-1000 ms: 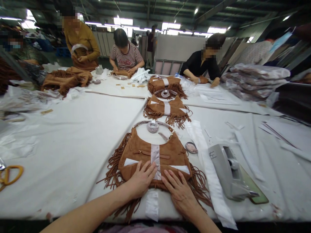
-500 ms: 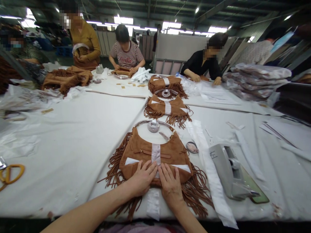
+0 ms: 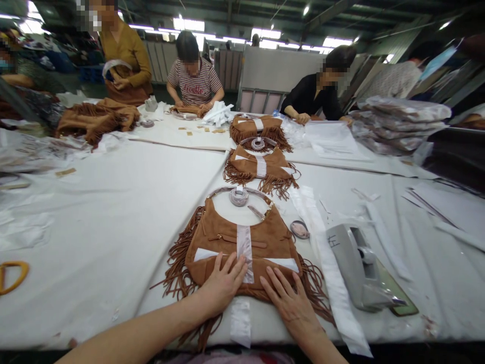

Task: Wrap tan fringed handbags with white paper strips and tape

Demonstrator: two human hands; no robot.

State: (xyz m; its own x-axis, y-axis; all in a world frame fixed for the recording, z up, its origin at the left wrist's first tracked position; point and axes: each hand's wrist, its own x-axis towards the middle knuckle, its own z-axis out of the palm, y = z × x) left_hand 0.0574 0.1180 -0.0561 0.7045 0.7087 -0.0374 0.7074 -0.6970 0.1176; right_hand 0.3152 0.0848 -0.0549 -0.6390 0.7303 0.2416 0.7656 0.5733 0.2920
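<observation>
A brown fringed handbag [image 3: 227, 230] lies flat in front of me, its handle curving away from me. My left hand [image 3: 222, 280] rests on the lower part of the bag, fingers spread, the fingertips near a pale strip [image 3: 244, 242] across its middle. On the lower right of the bag lies my right hand [image 3: 290, 298], also flat with fingers apart. White paper pieces [image 3: 206, 254] show on both sides of the front. A wrapped coil [image 3: 239, 196] sits inside the handle loop. The strip's tail [image 3: 240, 321] reaches toward the table's near edge.
To the right are a grey tape dispenser [image 3: 354, 268], a tape roll [image 3: 299, 229] and a long white strip [image 3: 328, 268]. Yellow scissor handles [image 3: 13, 277] lie at far left. Two more fringed bags [image 3: 261, 164] sit beyond mine. Several co-workers work around the table.
My right hand has slid to the right, away from my left hand, uncovering the lower end of the pale strip. My left hand stays nearly in place, fingers spread wider.
</observation>
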